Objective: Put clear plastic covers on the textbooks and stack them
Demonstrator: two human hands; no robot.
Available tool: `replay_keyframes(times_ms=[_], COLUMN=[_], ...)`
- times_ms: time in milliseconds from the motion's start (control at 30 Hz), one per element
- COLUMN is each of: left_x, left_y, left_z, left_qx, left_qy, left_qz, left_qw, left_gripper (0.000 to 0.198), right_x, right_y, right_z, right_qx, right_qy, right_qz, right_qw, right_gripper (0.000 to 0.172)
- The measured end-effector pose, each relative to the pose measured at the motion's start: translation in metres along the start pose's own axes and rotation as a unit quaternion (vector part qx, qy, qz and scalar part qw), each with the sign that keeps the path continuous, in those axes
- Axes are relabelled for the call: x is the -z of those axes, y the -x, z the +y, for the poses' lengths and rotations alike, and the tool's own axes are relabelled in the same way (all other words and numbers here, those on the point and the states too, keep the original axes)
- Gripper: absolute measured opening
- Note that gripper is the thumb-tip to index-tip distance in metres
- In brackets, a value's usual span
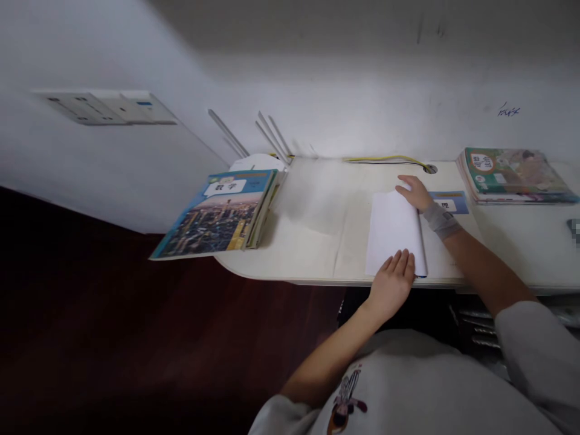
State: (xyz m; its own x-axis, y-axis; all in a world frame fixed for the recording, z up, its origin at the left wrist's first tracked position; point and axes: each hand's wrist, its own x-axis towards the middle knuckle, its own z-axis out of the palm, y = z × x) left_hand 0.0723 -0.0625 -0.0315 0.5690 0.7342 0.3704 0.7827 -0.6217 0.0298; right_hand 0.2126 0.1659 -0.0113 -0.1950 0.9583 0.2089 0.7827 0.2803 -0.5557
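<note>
Paper (392,226): a smooth, matte white sheet on the table, near its front edge and under both hands; its right side curves over in a soft fold, with a bit of blue showing at the lower corner.
Left hand (393,283): laid flat, palm down, fingers straight and close together, on the lower right part of the sheet.
Right hand (414,193): at the top edge of the sheet, thumb and fingers parted in a loose curve.
Wristband (440,220): grey, snug around the right wrist.
Blue-topped cover (457,202): printed with a white label, just right of the sheet, partly hidden by the right hand and forearm.
Table (312,254): pale, smooth and faintly scuffed, with a seam across it and a rounded left end.
Cables (390,159): thin, yellow and dark, running along the back to a round hole (430,169).
Right-hand books (516,175): a glossy, green-covered pile near the wall.
Left-hand books (220,211): a thick stack topped by a shiny city photograph, its corner jutting past the table.
White device (254,162): rounded, behind that stack, with slim flat antennas (229,133).
Wall plates (106,109): flat white rectangles at far left.
</note>
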Motion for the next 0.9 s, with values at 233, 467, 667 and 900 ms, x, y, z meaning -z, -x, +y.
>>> replay_keyframes(times_ms=[233, 467, 667, 900], left_x=[-0.002, -0.019, -0.011, -0.004], left_y=[0.009, 0.021, 0.021, 0.024], left_z=[-0.002, -0.003, 0.002, -0.007], left_qx=[-0.049, -0.02, -0.006, 0.008], left_qy=[-0.013, -0.015, -0.015, -0.025], left_qz=[0.033, 0.053, 0.035, 0.019], left_qw=[0.998, 0.998, 0.999, 0.999], left_gripper=[0.04, 0.042, 0.042, 0.037], right_x=[-0.002, -0.009, -0.01, -0.011], right_y=[0.042, 0.049, 0.05, 0.05], right_z=[0.015, 0.01, 0.01, 0.01], right_qx=[0.006, 0.022, 0.059, 0.051], right_qy=[-0.047, -0.014, 0.014, 0.006], right_qz=[-0.012, -0.035, -0.045, -0.043], right_qw=[0.999, 0.999, 0.997, 0.998], right_gripper=[0.066, 0.067, 0.058, 0.062])
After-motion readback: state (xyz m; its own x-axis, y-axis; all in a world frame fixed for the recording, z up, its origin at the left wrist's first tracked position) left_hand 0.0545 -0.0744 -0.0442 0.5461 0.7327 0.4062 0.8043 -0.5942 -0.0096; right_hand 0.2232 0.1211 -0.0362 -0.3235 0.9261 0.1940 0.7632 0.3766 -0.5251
